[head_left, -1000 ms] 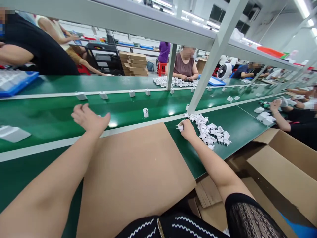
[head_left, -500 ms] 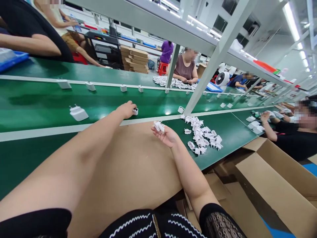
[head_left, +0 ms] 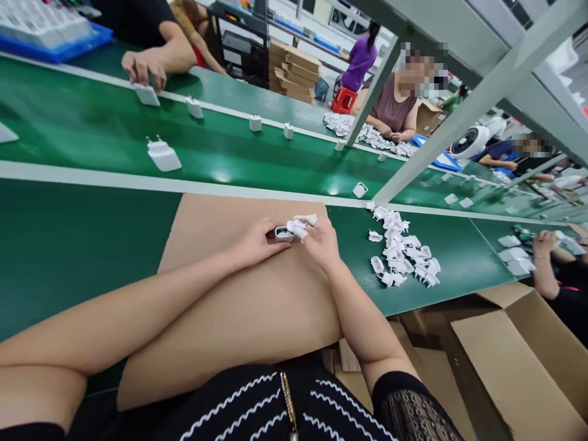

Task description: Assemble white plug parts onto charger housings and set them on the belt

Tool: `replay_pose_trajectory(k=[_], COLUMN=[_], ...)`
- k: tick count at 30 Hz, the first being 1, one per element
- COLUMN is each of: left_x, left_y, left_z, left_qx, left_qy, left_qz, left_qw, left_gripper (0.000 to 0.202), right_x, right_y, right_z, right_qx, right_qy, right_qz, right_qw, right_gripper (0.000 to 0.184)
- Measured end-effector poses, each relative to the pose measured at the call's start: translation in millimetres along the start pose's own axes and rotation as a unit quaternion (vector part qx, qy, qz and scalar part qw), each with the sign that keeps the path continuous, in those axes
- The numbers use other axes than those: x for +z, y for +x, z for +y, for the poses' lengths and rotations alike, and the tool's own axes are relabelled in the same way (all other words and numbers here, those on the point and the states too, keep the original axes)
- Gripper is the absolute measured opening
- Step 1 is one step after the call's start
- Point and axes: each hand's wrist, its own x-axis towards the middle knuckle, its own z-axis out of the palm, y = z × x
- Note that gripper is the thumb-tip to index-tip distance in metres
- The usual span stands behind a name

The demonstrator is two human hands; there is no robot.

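Note:
Closed on a white charger housing (head_left: 283,233), my left hand (head_left: 257,242) rests over the cardboard sheet (head_left: 220,288). The housing's open end faces up toward me, with dark parts inside. My right hand (head_left: 322,242) is closed on small white plug caps (head_left: 298,228) and brings one against the housing's open end. Whether that cap sits inside the rim I cannot tell. Right of my hands lies a pile of white plug caps (head_left: 399,245) on the green bench.
Beyond the sheet runs a green conveyor belt (head_left: 220,159) carrying spaced white chargers (head_left: 164,154). A slanted metal post (head_left: 441,128) stands ahead right. A co-worker's hand (head_left: 146,68) touches a charger across the belt. Open cardboard boxes (head_left: 500,349) stand at lower right.
My left hand has drawn back from the belt with the charger housing and met my right hand over the cardboard. The view has shifted. A co-worker's hand now reaches the belt's far edge.

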Motion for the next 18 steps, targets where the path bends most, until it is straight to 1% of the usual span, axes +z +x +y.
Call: replay_pose_trajectory(k=[2, 3, 5, 8, 11, 13, 18], left_x=[2.5, 2.8, 2.3, 1.7, 2.4, 2.4, -1.1], left_y=[0, 1, 2, 3, 2, 2, 4], left_z=[-8, -11, -14, -15, -16, -17, -19], left_qx=[-0.011, -0.015, -0.018, -0.023, -0.028, -0.031, -0.029], left_qy=[-0.028, -0.036, -0.049, -0.068, -0.080, -0.079, -0.100], left_qz=[0.007, 0.007, 0.009, 0.013, 0.014, 0.015, -0.005], left_qw=[1.000, 0.999, 0.999, 0.997, 0.996, 0.996, 0.995], left_gripper=[0.039, 0.038, 0.037, 0.036, 0.038, 0.038, 0.042], right_x=[2, 3, 4, 7, 8, 8, 6], right_y=[-3, -4, -3, 2, 8, 11, 18], right_z=[-7, -10, -15, -18, -17, -15, -9], right_qx=[-0.062, -0.080, -0.096, -0.095, -0.092, -0.101, -0.114], right_qy=[-0.107, -0.145, -0.202, -0.265, -0.294, -0.296, -0.265], right_qz=[-0.044, -0.064, -0.093, -0.115, -0.134, -0.140, -0.150], right_qw=[0.991, 0.984, 0.970, 0.953, 0.942, 0.939, 0.946], right_gripper=[0.025, 0.028, 0.033, 0.030, 0.028, 0.028, 0.027])
